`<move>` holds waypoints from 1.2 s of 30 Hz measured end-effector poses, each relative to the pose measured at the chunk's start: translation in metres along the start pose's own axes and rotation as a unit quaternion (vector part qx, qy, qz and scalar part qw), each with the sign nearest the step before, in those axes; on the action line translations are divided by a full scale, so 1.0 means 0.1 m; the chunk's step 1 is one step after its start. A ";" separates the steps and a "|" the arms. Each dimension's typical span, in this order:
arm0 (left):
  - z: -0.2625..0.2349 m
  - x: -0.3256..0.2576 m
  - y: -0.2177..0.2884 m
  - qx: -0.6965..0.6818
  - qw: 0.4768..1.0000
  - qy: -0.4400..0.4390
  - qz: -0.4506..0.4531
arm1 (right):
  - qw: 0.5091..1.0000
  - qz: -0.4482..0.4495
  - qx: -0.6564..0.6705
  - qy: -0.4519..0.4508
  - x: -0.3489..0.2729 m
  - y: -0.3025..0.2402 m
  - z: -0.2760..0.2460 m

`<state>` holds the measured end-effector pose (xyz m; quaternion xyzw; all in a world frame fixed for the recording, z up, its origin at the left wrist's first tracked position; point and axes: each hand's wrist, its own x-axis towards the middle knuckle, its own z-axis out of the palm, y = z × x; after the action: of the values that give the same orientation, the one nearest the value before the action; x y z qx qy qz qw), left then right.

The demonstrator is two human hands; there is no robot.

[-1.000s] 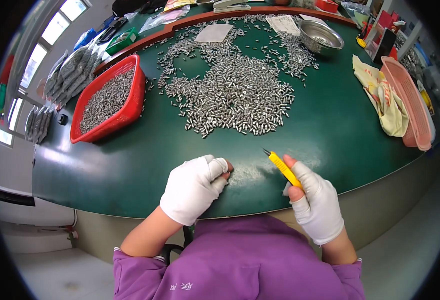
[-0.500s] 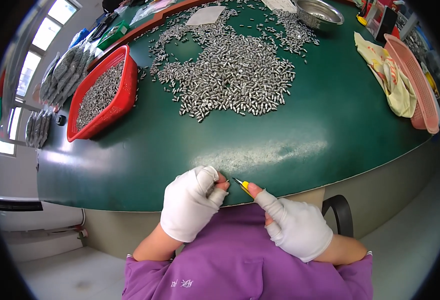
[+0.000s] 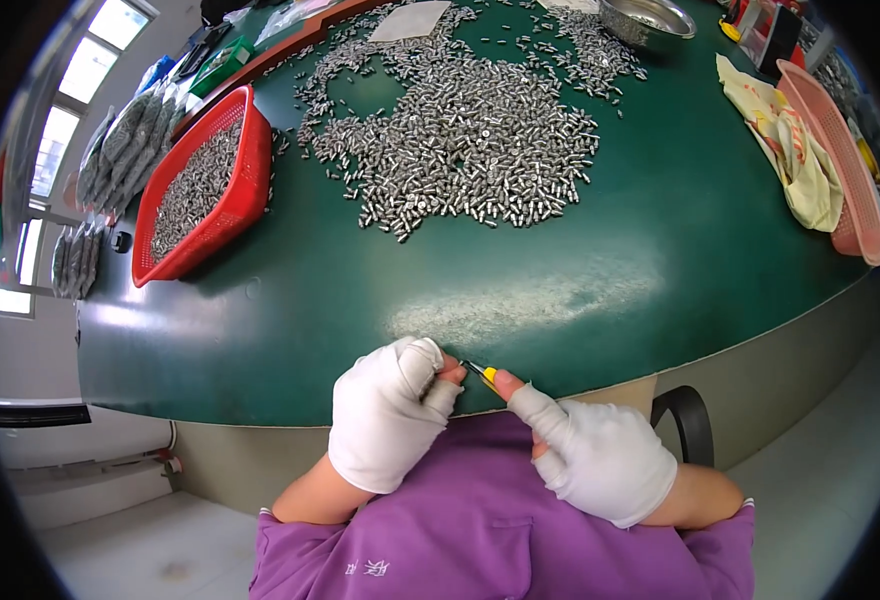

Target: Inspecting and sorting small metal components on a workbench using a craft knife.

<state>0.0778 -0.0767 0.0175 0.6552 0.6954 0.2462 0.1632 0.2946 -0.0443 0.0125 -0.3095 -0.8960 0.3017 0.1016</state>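
My left hand (image 3: pixel 390 415), in a white fingerless glove, is closed in a pinch close to the table's front edge. A tiny metal part (image 3: pixel 462 364) just shows at its fingertips; the rest is covered by the fingers. Beside it my right hand (image 3: pixel 600 455), gloved the same way, is closed round a slim yellow tool (image 3: pixel 488 375) with a dark pointed tip, which looks like tweezers. That tip meets the small part at the left fingertips. A broad pile of small silvery metal parts (image 3: pixel 470 150) lies farther back on the green table (image 3: pixel 310 330).
A red plastic basket (image 3: pixel 253 180) of metal parts stands at left, near bagged parts (image 3: pixel 125 150). A steel bowl (image 3: pixel 675 22) sits at the back. On the right are a pink basket (image 3: pixel 845 180) and a cream-coloured cloth (image 3: pixel 795 165). A black chair armrest (image 3: pixel 695 425) shows below the table edge.
The yellow tool's tip has come to the left fingertips, closing the small gap between them. Both hands keep their grips, and the whole view has shifted slightly.
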 end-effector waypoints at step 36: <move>-0.14 0.84 -0.65 -0.740 0.619 -0.211 -0.160 | 0.950 -0.146 -0.237 0.142 1.54 0.57 -0.51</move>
<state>0.0092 0.0031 0.0010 0.2258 0.3183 0.5022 0.7717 0.2200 0.1106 0.0180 -0.2300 -0.9534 0.0153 0.1945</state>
